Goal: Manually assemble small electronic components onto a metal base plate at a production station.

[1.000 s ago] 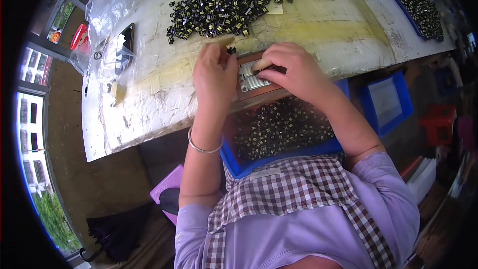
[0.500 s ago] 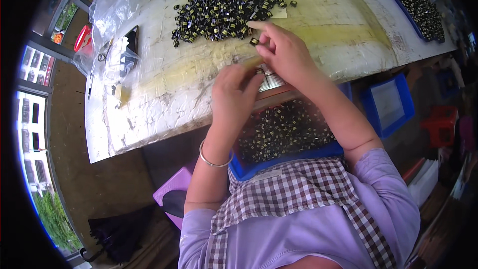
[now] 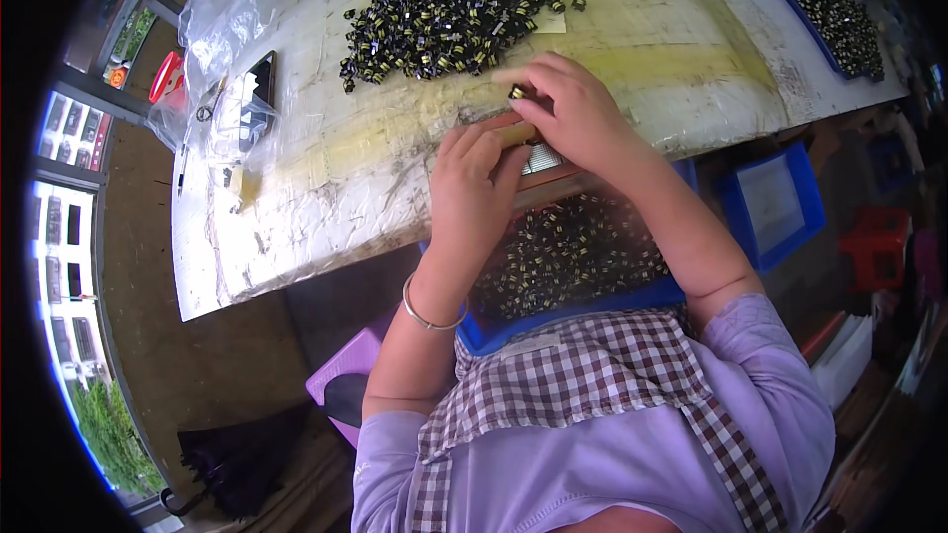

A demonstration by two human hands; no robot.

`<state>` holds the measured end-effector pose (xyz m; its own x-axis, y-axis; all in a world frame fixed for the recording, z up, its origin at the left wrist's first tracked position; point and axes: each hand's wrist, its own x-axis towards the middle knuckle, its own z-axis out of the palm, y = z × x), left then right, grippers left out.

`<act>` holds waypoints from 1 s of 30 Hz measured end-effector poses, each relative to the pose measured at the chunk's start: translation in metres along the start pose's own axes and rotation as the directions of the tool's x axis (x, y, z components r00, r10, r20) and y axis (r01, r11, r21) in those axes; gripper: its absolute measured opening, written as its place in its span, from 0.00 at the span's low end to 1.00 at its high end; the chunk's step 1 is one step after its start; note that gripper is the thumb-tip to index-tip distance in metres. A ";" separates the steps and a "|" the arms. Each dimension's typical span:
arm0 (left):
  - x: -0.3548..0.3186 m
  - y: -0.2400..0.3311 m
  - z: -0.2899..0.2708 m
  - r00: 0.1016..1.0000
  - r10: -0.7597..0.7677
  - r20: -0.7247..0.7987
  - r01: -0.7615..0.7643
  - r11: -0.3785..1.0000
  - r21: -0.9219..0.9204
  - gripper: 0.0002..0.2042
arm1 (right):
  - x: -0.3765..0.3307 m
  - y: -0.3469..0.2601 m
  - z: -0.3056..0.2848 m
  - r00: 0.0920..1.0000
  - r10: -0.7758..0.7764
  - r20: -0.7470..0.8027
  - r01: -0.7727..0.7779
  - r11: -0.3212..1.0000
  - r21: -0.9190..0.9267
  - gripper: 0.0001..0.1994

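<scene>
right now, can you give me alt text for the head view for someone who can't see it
Seen from above, a person's right hand pinches a small black-and-yellow part at the near edge of a worn white table, while the left hand rests beside it. A pile of similar parts lies farther back, and a blue bin of them sits on the lap.

A pile of small parts [image 3: 449, 10] lies on the table [image 3: 326, 188] behind both hands, a bin [image 3: 573, 257] below the table's near edge.

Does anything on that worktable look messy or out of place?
A few small black parts lie strayed off the right edge of the big pile, and the table's plastic cover is wrinkled and stained. Otherwise nothing stands out; the right hand pinches one part.
</scene>
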<state>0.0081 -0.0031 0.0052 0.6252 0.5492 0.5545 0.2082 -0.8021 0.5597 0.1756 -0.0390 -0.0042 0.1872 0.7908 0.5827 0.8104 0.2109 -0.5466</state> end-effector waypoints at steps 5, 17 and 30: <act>0.023 -0.008 -0.012 0.999 0.054 -0.007 -0.054 0.996 -0.070 0.08 | -0.005 -0.007 -0.009 0.999 0.046 0.016 -0.046 0.998 0.031 0.10; 0.178 -0.122 0.004 0.978 -0.210 -0.011 0.201 0.920 0.335 0.25 | -0.010 -0.010 -0.009 0.998 -0.032 0.046 0.030 0.998 0.057 0.10; 0.145 -0.097 0.006 0.995 -0.099 0.000 0.093 0.940 0.327 0.20 | -0.007 -0.006 -0.006 0.997 -0.072 0.032 0.072 0.997 0.005 0.11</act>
<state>0.0831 0.1536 0.0277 0.6012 0.6258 0.4969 0.5000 -0.7797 0.3769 0.1727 -0.0487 -0.0013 0.1106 0.7914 0.6012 0.8188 0.2703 -0.5064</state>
